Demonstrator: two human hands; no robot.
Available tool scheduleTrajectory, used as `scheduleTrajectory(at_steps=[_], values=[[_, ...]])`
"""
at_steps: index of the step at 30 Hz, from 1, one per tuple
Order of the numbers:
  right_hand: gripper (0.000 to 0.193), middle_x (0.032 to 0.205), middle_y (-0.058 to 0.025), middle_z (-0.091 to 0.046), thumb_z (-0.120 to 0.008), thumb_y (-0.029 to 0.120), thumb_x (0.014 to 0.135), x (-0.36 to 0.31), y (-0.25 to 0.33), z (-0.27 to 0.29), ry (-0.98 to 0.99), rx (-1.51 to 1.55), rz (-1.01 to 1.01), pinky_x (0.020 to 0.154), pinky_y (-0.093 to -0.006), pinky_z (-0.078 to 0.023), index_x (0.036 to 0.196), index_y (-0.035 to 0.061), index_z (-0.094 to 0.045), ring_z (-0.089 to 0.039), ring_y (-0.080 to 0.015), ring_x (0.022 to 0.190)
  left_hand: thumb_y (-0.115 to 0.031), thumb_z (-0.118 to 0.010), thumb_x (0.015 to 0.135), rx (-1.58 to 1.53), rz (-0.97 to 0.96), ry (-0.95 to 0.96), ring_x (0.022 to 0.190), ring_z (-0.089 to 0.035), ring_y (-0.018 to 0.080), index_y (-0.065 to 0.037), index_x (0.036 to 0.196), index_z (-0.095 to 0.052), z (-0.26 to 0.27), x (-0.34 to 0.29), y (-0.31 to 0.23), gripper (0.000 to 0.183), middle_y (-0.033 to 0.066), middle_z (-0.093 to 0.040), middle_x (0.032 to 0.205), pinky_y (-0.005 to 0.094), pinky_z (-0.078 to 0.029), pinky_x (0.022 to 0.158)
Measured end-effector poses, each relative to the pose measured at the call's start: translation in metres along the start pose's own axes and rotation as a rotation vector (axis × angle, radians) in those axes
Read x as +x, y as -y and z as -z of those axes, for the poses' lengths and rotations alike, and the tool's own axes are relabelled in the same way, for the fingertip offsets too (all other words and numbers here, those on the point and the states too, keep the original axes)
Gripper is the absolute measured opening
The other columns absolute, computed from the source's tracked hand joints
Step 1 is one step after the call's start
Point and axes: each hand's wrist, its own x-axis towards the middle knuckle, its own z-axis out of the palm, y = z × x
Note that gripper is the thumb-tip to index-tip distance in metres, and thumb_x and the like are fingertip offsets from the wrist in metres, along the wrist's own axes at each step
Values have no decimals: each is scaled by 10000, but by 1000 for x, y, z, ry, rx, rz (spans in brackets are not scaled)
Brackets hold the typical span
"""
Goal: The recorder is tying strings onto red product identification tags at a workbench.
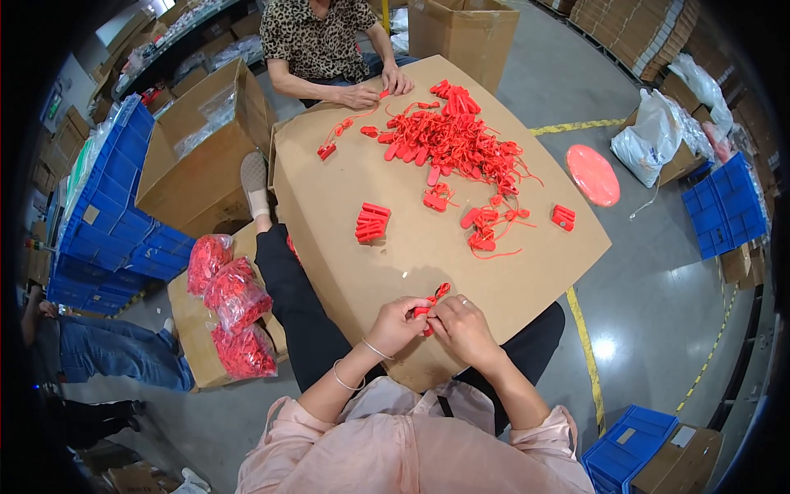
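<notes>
Close to the near edge of the cardboard tabletop (pixel 329 247), my left hand (pixel 395 326) and my right hand (pixel 466 331) meet. Both are closed with fingertips pinched on a small red plastic piece with a red cord (pixel 443 290), whose looped end sticks up between them. My fingers hide most of it. Ahead lie a neat stack of red pieces (pixel 373 223) and a smaller bundle (pixel 564 217). A few corded pieces (pixel 484 240) lie loose with their cords spread. Farther back is a large tangled heap of red corded pieces (pixel 453 136).
Across the table a person in a leopard-print shirt (pixel 317 41) handles a red corded piece. Bags of red pieces (pixel 237 296) rest on cardboard at left, near an open carton (pixel 206 156) and blue crates (pixel 107 198). A red round disc (pixel 592 175) lies beyond the table's right edge.
</notes>
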Motion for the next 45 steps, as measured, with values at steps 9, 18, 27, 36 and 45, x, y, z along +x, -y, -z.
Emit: scheduleTrajectory(at_steps=[9,18,27,36,45], values=[[128,780,-112,-526,-610,82,705,10,5,17,78,96,13,667,-352,-436,763,31,-508,-510,-277,743,-1,-490,841,43,-60,16,662,-583,103,34,1048,-549,3,5,-23,218,71,-602,850,230,-487,608],[51,816,-37,-527,-519,56,850,11,6,11,-72,1004,-303,602,-240,-449,859,37,-473,-544,-97,726,-69,-441,893,61,-193,148,802,-551,96,12,1125,-503,-5,16,-36,254,46,-559,868,244,-456,728],[103,809,-71,-589,-513,42,867,11,-21,33,-424,1289,-578,622,-234,-488,963,7,-504,-573,-109,685,-144,-511,887,-78,150,228,537,-545,95,19,1000,-537,18,17,-32,200,58,-586,743,207,-441,514],[79,825,-57,-605,-530,15,842,5,-7,39,69,375,-283,654,-223,-472,900,-9,-578,-582,-111,708,-152,-496,890,-338,312,1,490,-527,78,10,902,-585,5,17,-38,186,30,-574,658,204,-445,446],[71,855,-94,-610,-525,23,857,7,-21,21,73,1260,-537,686,-267,-513,919,-12,-531,-615,-148,776,-128,-527,871,-92,267,290,559,-482,42,-16,925,-605,-2,2,-22,147,7,-578,708,180,-401,519]])
